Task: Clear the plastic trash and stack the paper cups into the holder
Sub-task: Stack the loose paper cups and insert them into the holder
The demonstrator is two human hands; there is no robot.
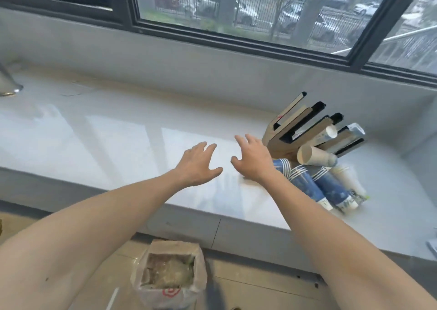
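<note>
Blue-and-white sleeves of stacked paper cups [314,186] lie on their sides on the white sill at the right, wrapped in clear plastic. A brown paper cup [314,157] lies tipped just behind them. Further back stands the wooden cup holder [305,130] with several black-lined slots, leaning to the right; a white cup [329,132] sits in one slot. My left hand [197,165] hovers over the sill with fingers spread and nothing in it. My right hand [254,159] is spread too, just left of the blue sleeves, holding nothing.
A white sill [118,139] runs under a dark-framed window [236,40]. On the tiled floor below stands an open plastic-lined bag [169,274] holding trash. A shiny metal object [7,82] sits at the far left of the sill.
</note>
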